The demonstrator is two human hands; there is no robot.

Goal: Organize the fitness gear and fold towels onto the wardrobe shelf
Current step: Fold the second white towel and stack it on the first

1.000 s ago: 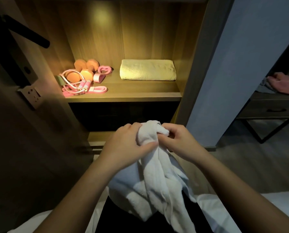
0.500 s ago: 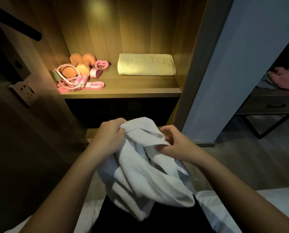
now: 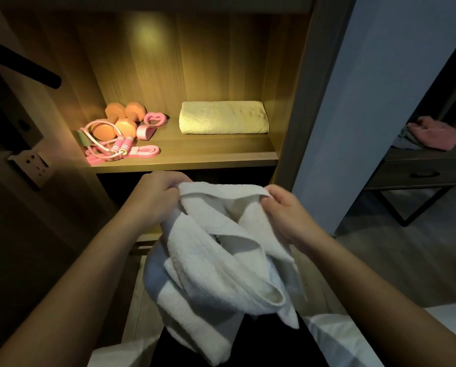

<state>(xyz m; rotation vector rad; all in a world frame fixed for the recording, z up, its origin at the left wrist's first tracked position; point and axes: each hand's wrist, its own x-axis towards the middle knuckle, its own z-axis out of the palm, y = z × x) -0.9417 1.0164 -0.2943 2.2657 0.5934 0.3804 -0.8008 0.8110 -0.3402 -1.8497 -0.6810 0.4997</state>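
Observation:
A crumpled white towel (image 3: 221, 260) hangs in front of me, below the lit wardrobe shelf (image 3: 195, 157). My left hand (image 3: 155, 194) grips its top edge at the left, and my right hand (image 3: 285, 207) pinches the same edge at the right, so the edge is stretched between them. On the shelf lies a folded cream towel (image 3: 223, 117) at the right. At the shelf's left sit orange dumbbells (image 3: 118, 120), a pink skipping rope (image 3: 110, 147), a pink resistance band (image 3: 144, 151) and a pink heart-shaped grip ring (image 3: 154, 119).
The wardrobe's open door (image 3: 23, 133) with a black handle stands at the left. A pale wall panel (image 3: 367, 102) is right of the wardrobe. Further right, a dark side table (image 3: 420, 168) carries a pink cloth (image 3: 433, 132). White bedding (image 3: 354, 337) lies low right.
My hands have moved apart along the towel's top edge, spreading it wider. The towel was bunched between them a second ago. The view has tilted slightly.

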